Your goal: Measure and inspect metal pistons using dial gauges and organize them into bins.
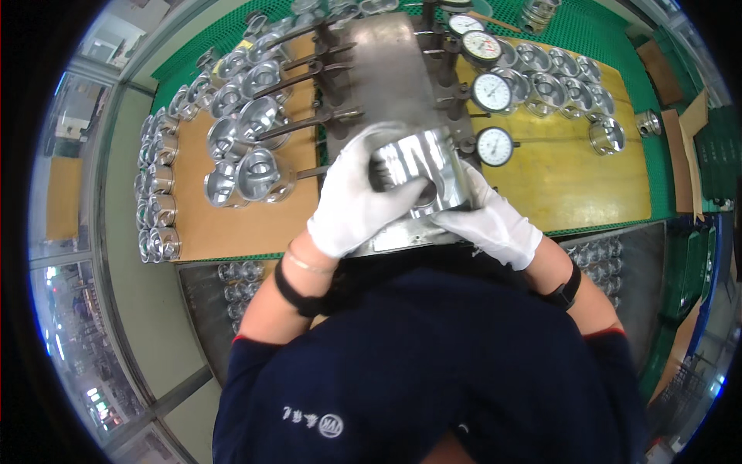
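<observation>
A shiny metal piston [423,166] is held between my two white-gloved hands, over the near end of a metal gauge stand [390,66]. My left hand [359,193] wraps its left side, the thumb lying across the front by the pin hole. On its right and lower side, my right hand [491,220] grips it. Just right of the piston, a round dial gauge [495,146] is mounted on the stand, with another dial gauge [491,92] beyond it. The fingers behind the piston are partly hidden.
Several pistons [263,174] stand on a tan board [232,236] at left, with more lined along its edge. Right of the stand, further pistons [547,93] sit on a yellow board [572,193]. Metal rods [309,120] stick out leftward from the stand. Cardboard [684,155] stands at far right.
</observation>
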### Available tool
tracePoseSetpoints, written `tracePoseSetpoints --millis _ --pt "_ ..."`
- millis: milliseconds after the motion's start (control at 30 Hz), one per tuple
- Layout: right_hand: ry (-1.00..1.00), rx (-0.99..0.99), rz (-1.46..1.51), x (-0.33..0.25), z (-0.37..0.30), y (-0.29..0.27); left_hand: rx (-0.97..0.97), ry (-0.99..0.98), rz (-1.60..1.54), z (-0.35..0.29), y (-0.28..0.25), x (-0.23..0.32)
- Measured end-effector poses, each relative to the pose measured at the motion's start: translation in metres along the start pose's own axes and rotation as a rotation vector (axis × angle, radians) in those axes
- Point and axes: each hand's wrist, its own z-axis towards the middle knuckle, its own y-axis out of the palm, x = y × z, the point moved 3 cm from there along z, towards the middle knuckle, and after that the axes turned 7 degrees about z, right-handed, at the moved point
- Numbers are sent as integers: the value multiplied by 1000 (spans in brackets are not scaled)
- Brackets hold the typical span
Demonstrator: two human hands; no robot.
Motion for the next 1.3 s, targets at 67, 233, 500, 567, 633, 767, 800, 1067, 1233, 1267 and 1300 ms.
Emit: tracePoseSetpoints --millis 67,233,500,567,633,767,800,1067,1233,1267,1300 --pt "-36 -27 15 -30 -11 -6 -189 -308 -458 -25 1 13" --pt "-587 15 -744 -47 -39 -76 115 16 373 -27 -38 22" --pt "-66 940 448 24 -23 -272 164 -376 1070 -59 -115 -85" --pt "60 1010 450 86 -38 -378 138 -360 1176 -47 -103 -87" --pt "-39 691 -362 92 0 -376 122 -369 1268 -43 -102 -91" --pt "117 1122 457 79 13 -359 39 -480 1416 -50 -100 -98" --pt "120 1161 440 82 8 -368 62 -528 1370 -49 -97 -92" --pt "-269 956 176 15 -14 -253 482 -697 56 -111 -137 -80" --pt "-307 121 -104 -55 -2 -54 238 -337 -11 -86 -105 6" --pt "-330 -57 -446 -62 5 -22 305 -490 -373 -78 -89 22" --pt "-174 -209 -188 -63 6 12 224 -521 -444 -71 -76 34"
